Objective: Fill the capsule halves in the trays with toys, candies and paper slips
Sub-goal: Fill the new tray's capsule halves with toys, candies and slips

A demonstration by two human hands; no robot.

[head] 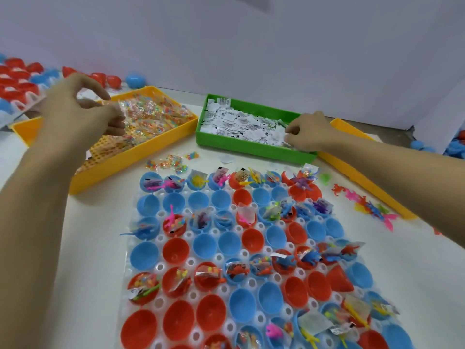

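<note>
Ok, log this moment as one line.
left hand: pinches candy packet over yellow tray | right hand: picks at slips in green tray | capsule halves: partly filled

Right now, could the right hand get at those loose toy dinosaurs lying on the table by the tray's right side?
Probably yes. The right hand is up in the green bin, and the loose toy dinosaurs lie on open table below its forearm, with nothing over them.
</note>
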